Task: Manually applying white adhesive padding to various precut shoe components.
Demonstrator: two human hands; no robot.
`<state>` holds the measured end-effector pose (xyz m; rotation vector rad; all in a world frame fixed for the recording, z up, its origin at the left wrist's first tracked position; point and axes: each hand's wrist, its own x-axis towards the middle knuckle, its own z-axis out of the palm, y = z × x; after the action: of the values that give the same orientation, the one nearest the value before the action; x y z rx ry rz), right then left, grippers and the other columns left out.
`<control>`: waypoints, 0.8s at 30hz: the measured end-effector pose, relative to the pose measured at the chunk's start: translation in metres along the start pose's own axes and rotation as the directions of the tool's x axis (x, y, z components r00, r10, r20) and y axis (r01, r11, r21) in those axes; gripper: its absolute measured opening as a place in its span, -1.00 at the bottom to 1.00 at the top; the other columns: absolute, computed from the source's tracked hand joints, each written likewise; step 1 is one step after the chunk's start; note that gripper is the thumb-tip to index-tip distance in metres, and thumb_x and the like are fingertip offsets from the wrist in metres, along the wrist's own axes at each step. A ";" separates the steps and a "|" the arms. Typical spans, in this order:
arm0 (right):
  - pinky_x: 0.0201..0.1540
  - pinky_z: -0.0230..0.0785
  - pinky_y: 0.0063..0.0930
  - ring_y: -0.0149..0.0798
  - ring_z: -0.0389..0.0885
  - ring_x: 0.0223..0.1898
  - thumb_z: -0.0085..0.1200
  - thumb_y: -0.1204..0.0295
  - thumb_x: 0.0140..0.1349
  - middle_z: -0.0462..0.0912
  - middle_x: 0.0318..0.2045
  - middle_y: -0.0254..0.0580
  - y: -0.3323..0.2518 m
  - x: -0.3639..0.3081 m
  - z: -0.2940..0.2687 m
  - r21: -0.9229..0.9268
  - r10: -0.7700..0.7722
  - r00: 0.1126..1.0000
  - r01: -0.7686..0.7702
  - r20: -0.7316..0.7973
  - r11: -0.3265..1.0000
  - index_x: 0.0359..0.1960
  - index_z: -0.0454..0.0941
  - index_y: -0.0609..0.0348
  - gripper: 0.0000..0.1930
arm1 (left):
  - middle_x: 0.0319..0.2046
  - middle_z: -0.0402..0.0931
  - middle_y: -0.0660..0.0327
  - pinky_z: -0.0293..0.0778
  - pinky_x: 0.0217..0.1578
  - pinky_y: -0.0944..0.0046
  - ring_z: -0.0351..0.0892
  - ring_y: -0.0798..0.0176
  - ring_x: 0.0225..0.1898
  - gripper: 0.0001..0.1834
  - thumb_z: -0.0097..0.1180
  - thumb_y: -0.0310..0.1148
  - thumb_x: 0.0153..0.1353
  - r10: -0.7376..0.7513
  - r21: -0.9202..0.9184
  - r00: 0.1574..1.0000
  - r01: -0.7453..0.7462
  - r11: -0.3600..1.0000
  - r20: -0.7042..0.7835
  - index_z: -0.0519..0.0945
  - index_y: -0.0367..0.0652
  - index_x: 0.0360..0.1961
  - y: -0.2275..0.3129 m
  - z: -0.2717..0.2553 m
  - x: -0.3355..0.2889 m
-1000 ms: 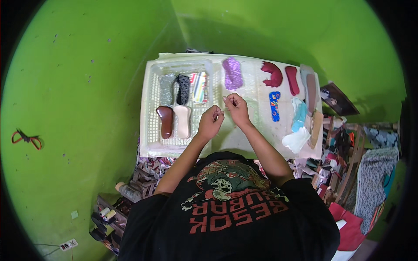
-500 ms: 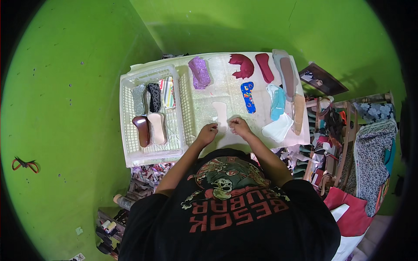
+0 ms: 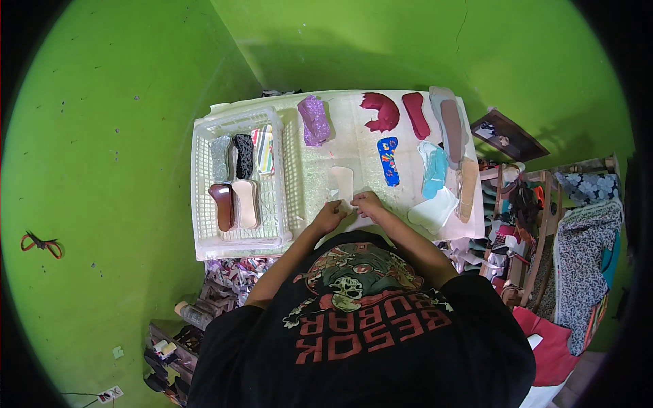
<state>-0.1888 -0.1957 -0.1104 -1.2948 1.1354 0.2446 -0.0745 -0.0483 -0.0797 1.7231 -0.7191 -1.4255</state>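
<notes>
A pale cream insole-shaped piece [image 3: 342, 181] lies lengthwise in front of me on the table, its near end between my hands. My left hand [image 3: 330, 216] has its fingers closed at the left side of that end. From the right, my right hand [image 3: 368, 205] pinches the near end, and its fingers partly cover it. Farther off lies a small blue patterned insole-shaped piece [image 3: 388, 162]. On the left, a white plastic basket [image 3: 292, 197] holds several insole shapes, among them a brown one [image 3: 221, 207] and a beige one [image 3: 245, 204].
A purple piece [image 3: 313, 121], a curled maroon piece [image 3: 381, 112] and a flat maroon one [image 3: 415, 115] lie along the far side. Teal pieces [image 3: 434, 170], white sheets [image 3: 435, 211] and grey-brown shapes [image 3: 449, 122] line the right. Beyond that edge stands a cluttered wooden rack [image 3: 537, 231].
My right hand has moved left onto the near end of the cream piece, and my left hand has come slightly nearer to it. The whole view has shifted a little.
</notes>
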 end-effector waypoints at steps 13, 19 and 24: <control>-0.24 0.45 -0.43 -0.32 0.58 -0.36 0.33 0.45 -0.05 0.60 -0.42 -0.18 0.018 0.012 0.018 -0.198 -0.382 0.899 0.342 -0.214 0.918 -0.33 0.52 0.22 -0.73 | -0.34 0.59 0.05 0.46 -0.22 0.24 0.57 0.19 -0.30 -0.62 0.10 -0.41 0.07 0.215 0.065 0.977 -0.213 0.975 -0.016 0.51 -0.39 -0.07 -0.009 0.000 0.000; -0.30 0.42 -0.45 -0.38 0.55 -0.37 0.27 0.51 0.01 0.58 -0.40 -0.30 0.027 0.018 0.013 0.065 -0.290 0.939 0.306 -0.187 0.950 -0.24 0.55 0.19 -0.74 | -0.22 0.57 -0.03 0.45 -0.08 0.19 0.57 0.11 -0.16 -0.55 0.07 -0.44 0.09 0.205 0.127 0.970 -0.189 0.974 -0.133 0.47 -0.40 0.04 -0.028 0.006 0.006; -0.36 0.29 -0.52 -0.47 0.51 -0.37 0.21 0.44 0.09 0.60 -0.35 -0.41 0.003 -0.006 0.003 0.312 -0.113 0.993 0.115 -0.027 0.943 -0.13 0.60 0.10 -0.72 | -0.07 0.54 0.00 0.40 0.02 0.23 0.53 0.13 -0.06 -0.51 0.08 -0.36 0.20 0.114 0.078 0.985 -0.105 0.991 -0.128 0.40 -0.36 0.14 -0.035 -0.001 0.010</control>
<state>-0.1918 -0.1897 -0.1085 -1.0742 1.0542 -0.0286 -0.0730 -0.0374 -0.1144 1.7856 -0.7874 -1.2119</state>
